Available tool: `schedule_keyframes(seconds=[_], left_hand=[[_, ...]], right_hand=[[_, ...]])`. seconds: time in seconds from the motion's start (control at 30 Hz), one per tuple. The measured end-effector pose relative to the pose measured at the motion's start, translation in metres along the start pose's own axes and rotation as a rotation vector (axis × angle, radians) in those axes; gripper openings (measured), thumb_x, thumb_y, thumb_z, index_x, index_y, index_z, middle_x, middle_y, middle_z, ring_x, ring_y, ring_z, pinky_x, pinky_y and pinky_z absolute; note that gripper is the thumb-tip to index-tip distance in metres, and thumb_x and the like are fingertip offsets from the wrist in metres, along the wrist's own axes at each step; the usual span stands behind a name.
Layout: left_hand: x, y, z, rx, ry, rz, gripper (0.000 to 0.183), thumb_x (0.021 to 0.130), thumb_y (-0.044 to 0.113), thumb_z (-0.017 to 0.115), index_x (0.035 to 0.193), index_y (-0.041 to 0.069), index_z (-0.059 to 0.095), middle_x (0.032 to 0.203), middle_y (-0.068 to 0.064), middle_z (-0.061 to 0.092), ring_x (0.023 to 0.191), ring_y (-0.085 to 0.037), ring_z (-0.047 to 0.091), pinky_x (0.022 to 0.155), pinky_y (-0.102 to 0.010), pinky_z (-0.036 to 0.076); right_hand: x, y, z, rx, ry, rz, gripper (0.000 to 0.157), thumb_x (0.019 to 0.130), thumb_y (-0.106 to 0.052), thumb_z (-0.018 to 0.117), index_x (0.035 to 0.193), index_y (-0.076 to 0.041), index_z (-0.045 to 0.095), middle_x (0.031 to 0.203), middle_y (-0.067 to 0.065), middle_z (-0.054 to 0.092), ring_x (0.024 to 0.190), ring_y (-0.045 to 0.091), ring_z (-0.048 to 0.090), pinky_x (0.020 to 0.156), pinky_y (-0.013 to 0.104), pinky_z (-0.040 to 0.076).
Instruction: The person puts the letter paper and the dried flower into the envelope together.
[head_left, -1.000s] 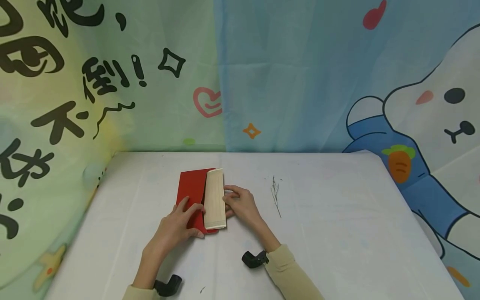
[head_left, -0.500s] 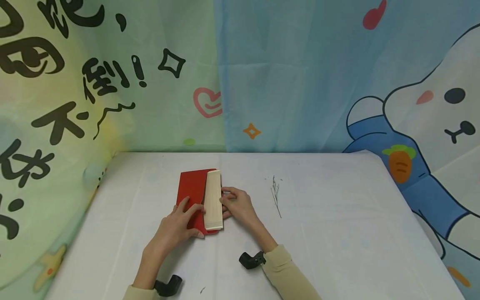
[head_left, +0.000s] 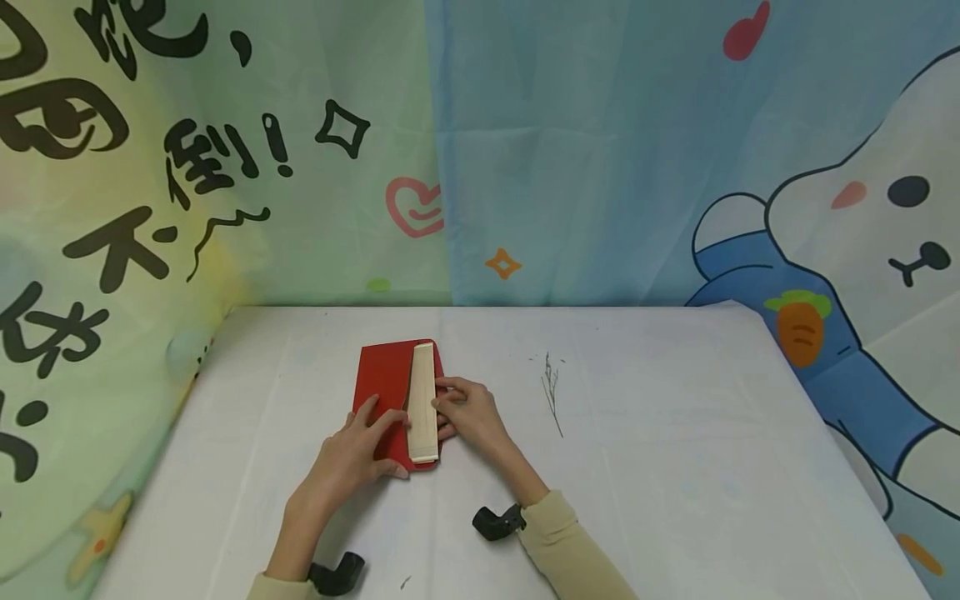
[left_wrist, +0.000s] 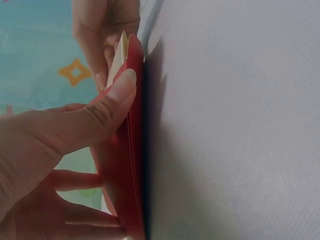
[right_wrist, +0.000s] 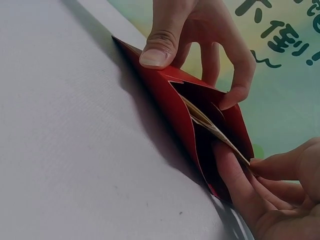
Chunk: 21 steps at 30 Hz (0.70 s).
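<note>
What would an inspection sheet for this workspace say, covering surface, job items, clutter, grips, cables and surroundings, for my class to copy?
Surface: white tabletop.
Job items: red envelope; pale folded insert, partly inside it.
Clutter: dark sprig right of the envelope; small scrap near the front.
Grips: left grip holds the envelope; right grip pinches the insert.
Cables: nothing seen.
Surroundings: printed backdrop behind.

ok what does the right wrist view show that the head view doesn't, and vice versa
Only the right wrist view looks into the red envelope, showing a finger of the right hand inside. Only the head view shows the twig, the printed carrot and the sleeves. Both show the left hand on the red envelope, the right hand at the cream paper and part of the white table.
</note>
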<state>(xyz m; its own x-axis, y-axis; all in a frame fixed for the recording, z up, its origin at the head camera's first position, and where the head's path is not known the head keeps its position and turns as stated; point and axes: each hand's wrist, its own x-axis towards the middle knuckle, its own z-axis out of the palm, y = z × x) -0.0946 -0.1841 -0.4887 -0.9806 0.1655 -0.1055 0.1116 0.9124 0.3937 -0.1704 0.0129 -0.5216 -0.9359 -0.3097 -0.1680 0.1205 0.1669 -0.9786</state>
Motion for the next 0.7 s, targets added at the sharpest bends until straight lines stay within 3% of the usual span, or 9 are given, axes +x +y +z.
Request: schedule_keyframes(seconds=[0.1, 0.3, 0.4, 0.7], left_hand=[[-0.0003, -0.0008, 0.0004, 0.0, 0.004, 0.001, 0.072, 0.066, 0.041, 0.086, 0.129, 0.034, 0.052, 0.151, -0.021, 0.036, 0.127, -0.059, 0.043, 0.087, -0.069, 0.046], [-0.0012, -0.0016, 0.0012, -0.014, 0.009, 0.002, 0.071, 0.067, 0.041, 0.086, 0.129, 0.034, 0.053, 0.151, -0.021, 0.037, 0.128, -0.056, 0.044, 0.088, -0.067, 0.047], [-0.0013, -0.0015, 0.0016, -0.017, 0.006, -0.001, 0.071, 0.067, 0.041, 0.086, 0.13, 0.035, 0.053, 0.152, -0.021, 0.037, 0.129, -0.057, 0.043, 0.089, -0.067, 0.047], [-0.0024, -0.0007, 0.0003, -0.016, 0.024, 0.006, 0.072, 0.066, 0.042, 0.087, 0.129, 0.034, 0.053, 0.15, -0.022, 0.038, 0.125, -0.061, 0.044, 0.089, -0.069, 0.046]], right_hand=[[0.0001, -0.0017, 0.0018, 0.0, -0.007, 0.003, 0.04, 0.092, -0.008, 0.064, 0.131, -0.004, 0.057, 0.097, 0.019, 0.072, 0.064, 0.017, 0.07, 0.057, 0.038, 0.059], [-0.0025, -0.0077, 0.0044, -0.007, -0.026, 0.01, 0.042, 0.093, -0.003, 0.06, 0.133, 0.003, 0.053, 0.1, 0.026, 0.07, 0.075, 0.04, 0.071, 0.063, 0.049, 0.059], [-0.0028, -0.0088, 0.0057, -0.012, -0.032, 0.003, 0.042, 0.093, -0.002, 0.059, 0.133, 0.005, 0.052, 0.101, 0.028, 0.069, 0.078, 0.045, 0.07, 0.064, 0.05, 0.058], [-0.0009, -0.0045, 0.0091, 0.013, -0.01, 0.004, 0.038, 0.091, -0.007, 0.064, 0.128, -0.001, 0.058, 0.092, 0.018, 0.072, 0.064, 0.017, 0.07, 0.057, 0.036, 0.059]])
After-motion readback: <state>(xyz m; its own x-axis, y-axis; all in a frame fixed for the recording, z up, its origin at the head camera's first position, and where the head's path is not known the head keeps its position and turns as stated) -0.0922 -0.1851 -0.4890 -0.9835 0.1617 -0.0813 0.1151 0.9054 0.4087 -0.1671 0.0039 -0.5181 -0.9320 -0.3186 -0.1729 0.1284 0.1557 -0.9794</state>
